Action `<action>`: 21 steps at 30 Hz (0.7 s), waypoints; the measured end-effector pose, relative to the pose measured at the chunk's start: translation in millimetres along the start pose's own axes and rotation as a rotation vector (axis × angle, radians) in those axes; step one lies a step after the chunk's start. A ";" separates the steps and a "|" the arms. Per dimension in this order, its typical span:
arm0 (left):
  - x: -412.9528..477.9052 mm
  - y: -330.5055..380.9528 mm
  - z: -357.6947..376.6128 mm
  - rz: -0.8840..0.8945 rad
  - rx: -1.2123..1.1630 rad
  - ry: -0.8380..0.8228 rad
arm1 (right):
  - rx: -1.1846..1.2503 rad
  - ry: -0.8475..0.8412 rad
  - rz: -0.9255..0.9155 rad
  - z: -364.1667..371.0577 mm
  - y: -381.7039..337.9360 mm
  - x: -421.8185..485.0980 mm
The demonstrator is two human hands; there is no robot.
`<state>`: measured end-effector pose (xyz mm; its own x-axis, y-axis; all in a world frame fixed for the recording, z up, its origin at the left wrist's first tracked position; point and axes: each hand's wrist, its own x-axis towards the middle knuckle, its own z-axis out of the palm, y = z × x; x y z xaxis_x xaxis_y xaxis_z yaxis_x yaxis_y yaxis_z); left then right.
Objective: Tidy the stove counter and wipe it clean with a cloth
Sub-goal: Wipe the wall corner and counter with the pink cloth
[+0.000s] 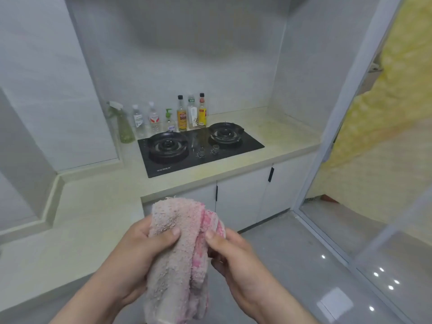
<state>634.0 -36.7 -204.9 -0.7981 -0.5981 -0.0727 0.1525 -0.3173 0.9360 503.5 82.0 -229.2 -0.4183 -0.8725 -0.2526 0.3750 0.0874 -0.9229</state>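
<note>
Both hands were out in front of the counter edge, gripping one pink cloth [180, 249] between them. Left hand [138, 251] was curled around the pale, fuzzy side of it, thumb pressed across the front, other fingers hidden behind the fabric. Right hand [236, 258] was pinching the brighter pink fold from the other side, thumb on top, fingers tucked under. The cloth was bunched, upper end standing above the hands, lower end hanging down between the wrists. It was held in the air, clear of the counter [275, 134].

Black glass stove [198, 157] was set into the counter well beyond the hands, two burners, two knobs [208, 152] at the front middle. Behind the stove along the back wall stood a row, all upright: green spray bottle [122, 123] at far left, two clear bottles [146, 120], a small pump bottle [169, 121], then three taller sauce bottles [191, 113] close together. The row sat on the counter just behind the stove's back edge. White cabinet doors [238, 199] below; glossy grey floor [292, 265] to the right
</note>
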 end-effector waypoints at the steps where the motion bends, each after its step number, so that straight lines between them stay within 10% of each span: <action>1: 9.9 -0.5 1.7 0.015 0.040 0.005 | 0.012 0.017 -0.032 -6.8 -1.0 4.6; 8: 90.1 -0.7 3.2 0.088 0.263 0.037 | -0.179 0.113 -0.173 -45.7 -11.6 66.4; 21: 266.2 7.2 -26.7 -0.158 -0.220 0.004 | 0.086 -0.132 0.116 -95.2 -64.6 252.9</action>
<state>438.3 -217.9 -226.7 -0.8196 -0.5315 -0.2138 0.1497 -0.5590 0.8156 294.8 -98.6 -261.1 -0.2577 -0.9151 -0.3102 0.4862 0.1547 -0.8600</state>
